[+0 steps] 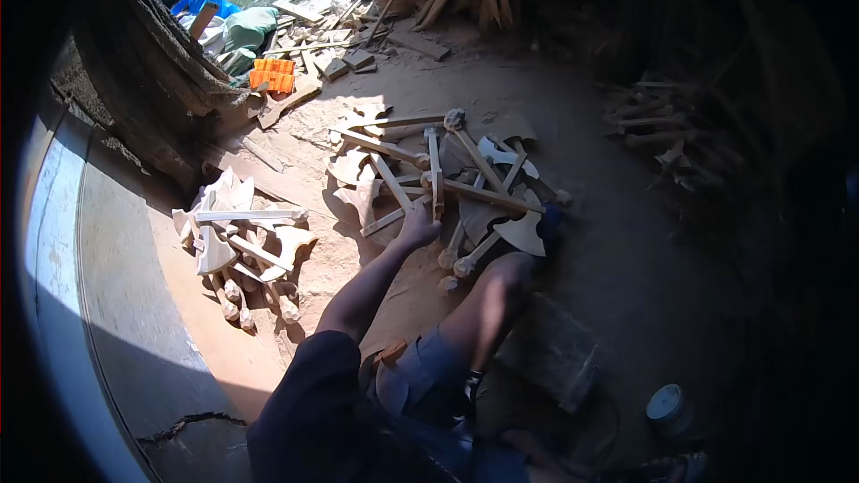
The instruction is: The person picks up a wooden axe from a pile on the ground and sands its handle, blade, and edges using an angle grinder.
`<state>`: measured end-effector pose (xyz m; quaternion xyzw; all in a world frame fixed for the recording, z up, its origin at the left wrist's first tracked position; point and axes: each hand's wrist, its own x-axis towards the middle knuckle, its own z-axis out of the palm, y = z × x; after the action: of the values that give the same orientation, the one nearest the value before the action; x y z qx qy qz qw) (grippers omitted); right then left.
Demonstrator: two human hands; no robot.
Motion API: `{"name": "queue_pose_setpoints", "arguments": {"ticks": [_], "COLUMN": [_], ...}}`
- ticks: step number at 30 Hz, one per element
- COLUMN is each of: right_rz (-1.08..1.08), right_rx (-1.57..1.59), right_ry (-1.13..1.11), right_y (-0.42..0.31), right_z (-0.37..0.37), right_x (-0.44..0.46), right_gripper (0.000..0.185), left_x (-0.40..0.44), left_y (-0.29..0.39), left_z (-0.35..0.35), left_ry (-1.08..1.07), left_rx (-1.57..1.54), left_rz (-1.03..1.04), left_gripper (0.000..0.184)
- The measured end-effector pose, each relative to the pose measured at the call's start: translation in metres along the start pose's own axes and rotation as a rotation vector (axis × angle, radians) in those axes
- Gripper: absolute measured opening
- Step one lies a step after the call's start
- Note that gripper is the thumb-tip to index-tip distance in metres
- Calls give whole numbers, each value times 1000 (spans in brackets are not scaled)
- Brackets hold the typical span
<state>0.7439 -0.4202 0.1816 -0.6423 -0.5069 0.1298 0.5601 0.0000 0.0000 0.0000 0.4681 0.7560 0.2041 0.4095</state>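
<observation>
My left hand (pixel 419 229) grips a pale, straight-edged wooden handle (pixel 391 182) among axe-shaped pieces (pixel 522 233) in the middle pile. My right hand's lost in shadow, can't tell grip. White-topped tub (pixel 665 402) lower right, contents unclear.

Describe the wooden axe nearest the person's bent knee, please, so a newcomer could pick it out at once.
Find the big axe pile in the middle, where the left hand is. At its near right edge, by the bent knee, lies the axe. Its pale blade is the one closest to that knee, with the handle slanting down and left to a knobbed end.
</observation>
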Motion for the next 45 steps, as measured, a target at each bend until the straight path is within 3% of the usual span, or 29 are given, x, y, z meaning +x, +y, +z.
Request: {"name": "queue_pose_setpoints", "arguments": {"ticks": [1,3,4,5,6,7,9,10,12,15,17,18,21,23,24,25,26,27,28,29,30,31,32,33,35,38,41,44,45], "right_rz": [-60,-78,-103,-124,264,344,502,525,580,641,-395,-353,81,775,720,465,216,385,589,599,594,586,575,566,562,581,589,432,578], "right_rx": [12,8,4,10,129,180,304,292,273,327,-414,-397,-242,400,410,295,184,477,734,659,663,668,633,594,524,475,612,542,616], "right_ry": [0,22,67,113,276,297,361,433,574,544,658,673,753,748,687,715,742,603,487,552,570,591,589,591,598,606,549,458,385], "right_y": [-2,-12,-20,-29,-91,-101,-107,-112,-117,-126,-86,-97,-139,-155,-133,-140,-161,-140,-118,-122,-116,-110,-114,-126,-144,-149,-135,-140,-110], "right_z": [3,-5,-3,10,43,42,46,48,58,57,103,109,114,79,68,88,121,90,61,65,64,64,68,71,75,75,68,82,75], "right_x": [-2,-10,-7,-7,8,9,1,3,9,11,-13,-11,-2,14,10,7,2,6,11,12,11,13,16,15,15,13,5,0,-9], "right_gripper": [105,96,88,80,55,50,41,40,38,37,61,61,52,47,39,39,39,38,37,39,39,39,39,38,38,35,35,40,58], "left_x": [-2,0,19,37,46,50,89,78,112,73,35,10,-54,-95,-113,-126,-117,-151,-140,-133,-159,-155,-169,-174,-202,-221,-175,-193,-188], "left_y": [16,26,24,29,32,31,15,39,36,98,162,192,263,295,305,317,324,349,349,356,362,361,366,372,387,403,374,342,325], "left_z": [17,9,4,-5,-9,-18,-40,-49,-62,-94,-117,-126,-140,-127,-113,-102,-90,-83,-67,-50,-45,-34,-29,-18,-18,13,100,115,123], "left_ry": [490,695,649,561,538,509,327,157,90,96,47,81,117,211,57,-90,-306,-504,-347,-178,-143,-294,-430,-346,-437,-713,-614,-539,-589], "left_rx": [122,522,782,956,1001,1059,1106,1102,1083,998,926,812,465,65,-390,-821,-1014,-1198,-1084,-913,-735,-739,-825,-711,-332,134,520,652,539], "left_rz": [162,350,525,529,510,492,778,723,825,1090,989,1045,1219,1332,1189,1013,808,591,647,564,664,894,970,1225,1452,1512,1460,1129,1123], "left_gripper": [79,77,73,74,66,58,40,26,24,14,17,18,28,35,41,48,70,85,91,94,92,82,70,57,36,42,45,32,35]}}
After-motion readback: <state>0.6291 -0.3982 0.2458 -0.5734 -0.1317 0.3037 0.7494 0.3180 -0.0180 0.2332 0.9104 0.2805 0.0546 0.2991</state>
